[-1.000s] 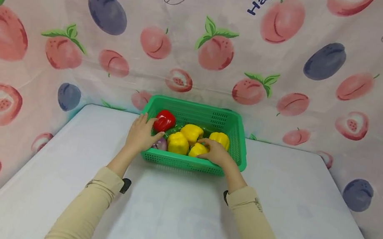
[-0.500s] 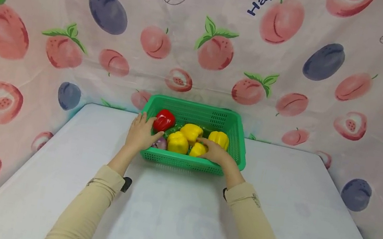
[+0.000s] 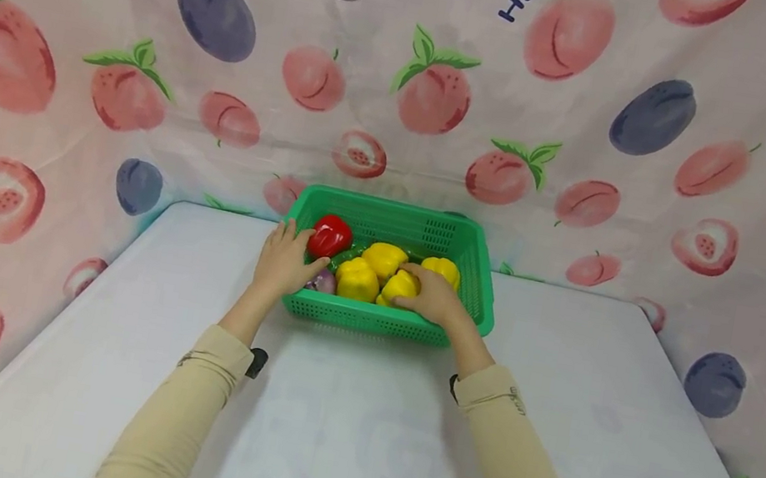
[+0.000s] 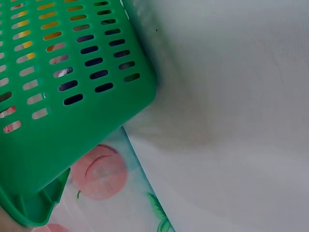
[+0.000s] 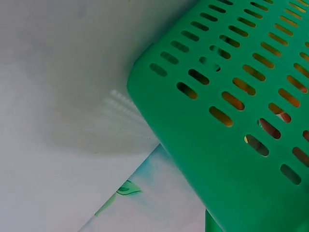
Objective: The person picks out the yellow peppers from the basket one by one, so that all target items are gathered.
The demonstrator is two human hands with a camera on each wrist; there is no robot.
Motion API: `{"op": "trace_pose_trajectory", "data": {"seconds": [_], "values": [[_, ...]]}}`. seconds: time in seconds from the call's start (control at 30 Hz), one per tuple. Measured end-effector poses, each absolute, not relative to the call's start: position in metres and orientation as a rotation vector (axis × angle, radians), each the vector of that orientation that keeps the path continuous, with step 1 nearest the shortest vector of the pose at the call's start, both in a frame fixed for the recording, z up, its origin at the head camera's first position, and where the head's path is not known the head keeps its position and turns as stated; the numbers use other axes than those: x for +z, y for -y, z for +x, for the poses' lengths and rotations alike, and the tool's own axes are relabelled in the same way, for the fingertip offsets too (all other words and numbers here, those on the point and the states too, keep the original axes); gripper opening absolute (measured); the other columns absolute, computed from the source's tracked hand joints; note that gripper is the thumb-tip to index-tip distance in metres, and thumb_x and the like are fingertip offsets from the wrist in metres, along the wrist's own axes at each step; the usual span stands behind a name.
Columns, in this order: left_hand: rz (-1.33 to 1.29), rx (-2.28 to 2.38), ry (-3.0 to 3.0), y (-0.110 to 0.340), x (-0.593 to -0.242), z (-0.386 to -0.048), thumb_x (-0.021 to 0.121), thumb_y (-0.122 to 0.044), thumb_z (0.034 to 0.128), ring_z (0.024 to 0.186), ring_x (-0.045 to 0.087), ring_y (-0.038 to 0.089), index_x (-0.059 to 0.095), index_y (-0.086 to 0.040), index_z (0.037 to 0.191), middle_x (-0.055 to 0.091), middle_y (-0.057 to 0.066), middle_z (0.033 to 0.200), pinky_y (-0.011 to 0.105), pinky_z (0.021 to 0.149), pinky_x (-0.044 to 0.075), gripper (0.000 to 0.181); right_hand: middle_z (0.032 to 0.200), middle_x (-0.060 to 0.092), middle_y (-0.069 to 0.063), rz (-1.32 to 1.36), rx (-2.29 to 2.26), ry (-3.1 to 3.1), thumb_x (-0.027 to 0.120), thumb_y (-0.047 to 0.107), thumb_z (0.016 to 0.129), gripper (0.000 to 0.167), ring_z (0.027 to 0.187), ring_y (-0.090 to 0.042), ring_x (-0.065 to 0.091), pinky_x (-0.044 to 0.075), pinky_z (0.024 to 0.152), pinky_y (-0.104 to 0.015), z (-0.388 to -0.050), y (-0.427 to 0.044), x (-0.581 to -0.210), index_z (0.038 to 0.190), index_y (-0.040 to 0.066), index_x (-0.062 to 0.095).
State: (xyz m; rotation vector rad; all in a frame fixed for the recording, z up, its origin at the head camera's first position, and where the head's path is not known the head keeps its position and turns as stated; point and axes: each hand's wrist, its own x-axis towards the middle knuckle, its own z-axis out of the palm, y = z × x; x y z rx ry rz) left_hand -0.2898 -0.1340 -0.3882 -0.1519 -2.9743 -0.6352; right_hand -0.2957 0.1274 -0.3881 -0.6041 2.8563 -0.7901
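Since half a second ago, the glossy, lobed yellow bell pepper [image 3: 401, 286] in your right hand [image 3: 434, 295] has shifted toward twelve o'clock, and more of it shows. Your thumb and fingers grip it at five o'clock within the rectangular green basket [image 3: 370, 318] of slotted plastic. Your left hand [image 3: 282, 263] remains at the nine o'clock rim, fingers extended, near a shiny, rounded red bell pepper [image 3: 333, 236] at ten.
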Motion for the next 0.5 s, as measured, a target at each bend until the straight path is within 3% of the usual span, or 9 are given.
{"op": "trace_pose_trajectory", "data": {"seconds": [0.5], "values": [[-0.151,-0.653,2.959,0.1346,-0.3883,-0.2902,0.051,-0.042,0.0929,0.143,0.012,0.046,0.038,-0.002,0.142,0.017,0.030,0.152,0.053,0.118,0.010,0.064,0.134,0.053,-0.019,-0.582,-0.933,-2.985,0.067,0.033,0.085,0.067,0.116,-0.034,0.054,0.047,0.097,-0.048,-0.2951,-0.1286,-0.3894,0.140,0.006,0.042]]}}
